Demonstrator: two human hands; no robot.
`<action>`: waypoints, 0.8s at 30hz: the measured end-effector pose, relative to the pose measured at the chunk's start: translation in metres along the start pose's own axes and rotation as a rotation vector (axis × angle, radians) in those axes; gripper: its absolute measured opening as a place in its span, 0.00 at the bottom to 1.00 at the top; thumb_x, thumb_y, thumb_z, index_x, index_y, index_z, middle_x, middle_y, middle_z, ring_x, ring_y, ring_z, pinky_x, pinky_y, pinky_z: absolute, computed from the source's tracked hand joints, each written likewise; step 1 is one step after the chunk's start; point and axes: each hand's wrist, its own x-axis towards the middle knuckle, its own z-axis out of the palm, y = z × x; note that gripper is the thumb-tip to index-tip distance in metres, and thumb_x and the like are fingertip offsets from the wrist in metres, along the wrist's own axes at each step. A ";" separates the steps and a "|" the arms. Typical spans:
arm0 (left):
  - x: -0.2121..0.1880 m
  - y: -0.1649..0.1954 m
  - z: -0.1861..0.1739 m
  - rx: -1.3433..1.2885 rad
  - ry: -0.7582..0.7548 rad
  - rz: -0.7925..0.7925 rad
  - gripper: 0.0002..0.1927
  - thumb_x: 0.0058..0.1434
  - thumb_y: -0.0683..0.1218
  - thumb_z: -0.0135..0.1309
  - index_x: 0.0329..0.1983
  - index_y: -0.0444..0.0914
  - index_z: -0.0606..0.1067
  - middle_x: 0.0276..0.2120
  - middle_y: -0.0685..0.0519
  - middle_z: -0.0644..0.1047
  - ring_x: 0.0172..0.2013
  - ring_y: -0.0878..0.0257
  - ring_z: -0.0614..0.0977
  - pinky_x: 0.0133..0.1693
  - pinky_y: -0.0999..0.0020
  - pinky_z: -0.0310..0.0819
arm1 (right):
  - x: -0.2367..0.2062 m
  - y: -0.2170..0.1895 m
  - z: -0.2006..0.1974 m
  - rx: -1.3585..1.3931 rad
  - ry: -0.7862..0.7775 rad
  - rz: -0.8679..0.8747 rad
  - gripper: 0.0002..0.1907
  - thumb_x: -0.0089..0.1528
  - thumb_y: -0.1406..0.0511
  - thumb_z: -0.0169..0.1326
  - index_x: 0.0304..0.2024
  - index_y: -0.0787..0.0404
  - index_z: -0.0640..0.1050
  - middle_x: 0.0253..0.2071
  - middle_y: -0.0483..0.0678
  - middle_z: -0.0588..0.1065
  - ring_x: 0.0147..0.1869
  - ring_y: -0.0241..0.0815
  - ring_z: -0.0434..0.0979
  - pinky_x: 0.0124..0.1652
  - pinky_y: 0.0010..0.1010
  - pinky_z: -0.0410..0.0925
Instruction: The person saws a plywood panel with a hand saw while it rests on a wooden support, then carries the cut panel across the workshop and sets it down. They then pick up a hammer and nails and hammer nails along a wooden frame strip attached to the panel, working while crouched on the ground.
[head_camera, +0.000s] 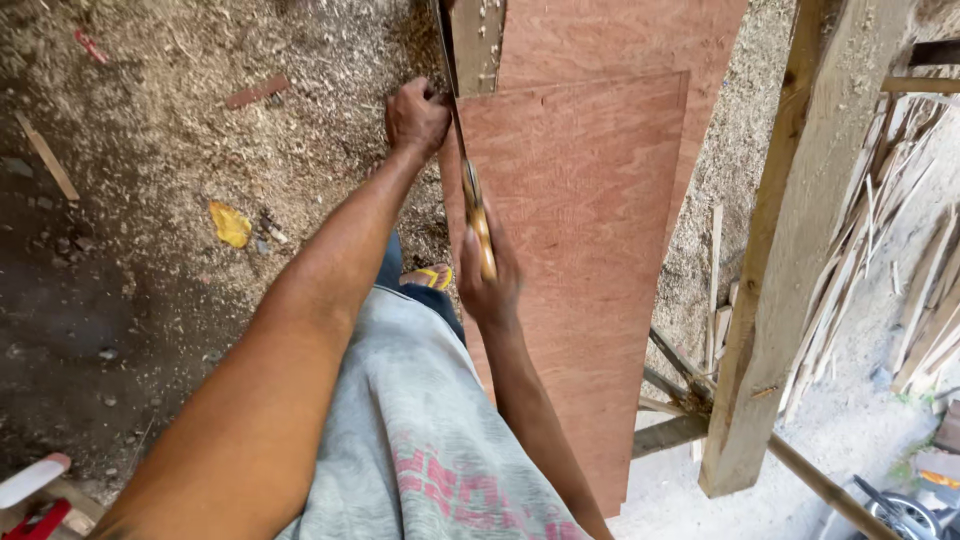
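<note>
A long reddish-brown plywood sheet (590, 230) runs away from me, lying on top of a wider sheet of the same colour. My right hand (487, 275) is closed around the yellow wooden handle of a hand saw (468, 185); the thin blade runs forward along the sheet's left edge. My left hand (416, 117) grips that same left edge further ahead, beside a short pale wooden strip (476, 45) that lies on the sheet. My grey shirt fills the lower middle of the view.
Sawdust and wood chips cover the ground at left, with a yellow scrap (229, 223) and loose sticks. A thick wooden post (780, 270) stands at right, with bundled thin wooden slats (880, 230) beyond it. My foot in a yellow sandal (430, 276) shows below the sheet.
</note>
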 end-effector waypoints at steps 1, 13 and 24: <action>0.000 0.001 -0.001 0.034 0.016 0.020 0.14 0.65 0.51 0.56 0.25 0.45 0.70 0.21 0.58 0.71 0.22 0.65 0.71 0.23 0.65 0.61 | -0.016 -0.009 -0.014 0.027 -0.029 0.086 0.21 0.72 0.66 0.49 0.66 0.68 0.71 0.44 0.56 0.81 0.37 0.36 0.82 0.35 0.28 0.75; -0.009 0.007 -0.017 -0.139 -0.133 -0.024 0.07 0.63 0.50 0.58 0.30 0.46 0.75 0.32 0.59 0.78 0.32 0.68 0.78 0.33 0.67 0.73 | 0.011 0.010 0.012 0.166 0.023 0.036 0.21 0.73 0.67 0.50 0.67 0.69 0.70 0.52 0.58 0.80 0.47 0.40 0.82 0.45 0.30 0.76; -0.019 0.007 -0.010 0.005 -0.146 -0.075 0.10 0.63 0.49 0.60 0.29 0.41 0.76 0.28 0.52 0.80 0.29 0.62 0.79 0.33 0.61 0.72 | 0.001 -0.006 -0.003 0.152 -0.014 0.109 0.22 0.72 0.67 0.49 0.67 0.71 0.69 0.56 0.61 0.78 0.56 0.43 0.82 0.51 0.31 0.74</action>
